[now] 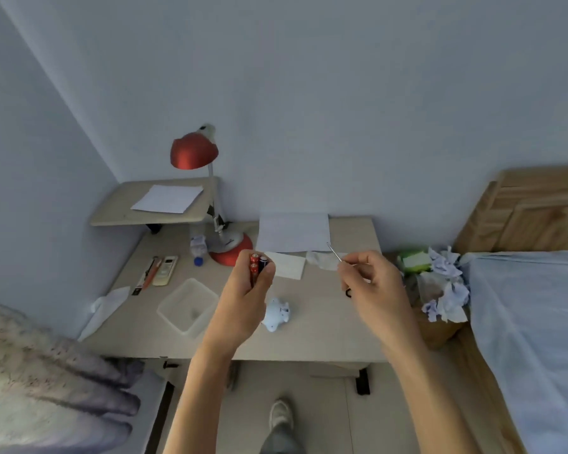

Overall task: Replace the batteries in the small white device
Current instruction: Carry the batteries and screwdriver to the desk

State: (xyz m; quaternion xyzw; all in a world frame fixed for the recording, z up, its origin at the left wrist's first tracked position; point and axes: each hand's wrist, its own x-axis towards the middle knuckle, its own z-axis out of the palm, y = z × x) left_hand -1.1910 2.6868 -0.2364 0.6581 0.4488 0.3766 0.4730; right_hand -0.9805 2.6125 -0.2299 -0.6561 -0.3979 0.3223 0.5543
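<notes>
My left grip point(246, 299) is curled round three batteries point(258, 267), ends up. My right grip point(374, 283) pinches a thin metal tool point(335, 252). The small white device point(277, 314) lies on the table point(325, 322) beneath, between the two grips.

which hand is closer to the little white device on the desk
Left. The left hand, holding batteries, is just left of the white device; the right hand, pinching a thin tool, is farther off to its right.

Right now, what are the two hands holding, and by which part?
The left hand grips three batteries round their lower halves. The right hand pinches a thin tool by its lower part, tip free.
</notes>
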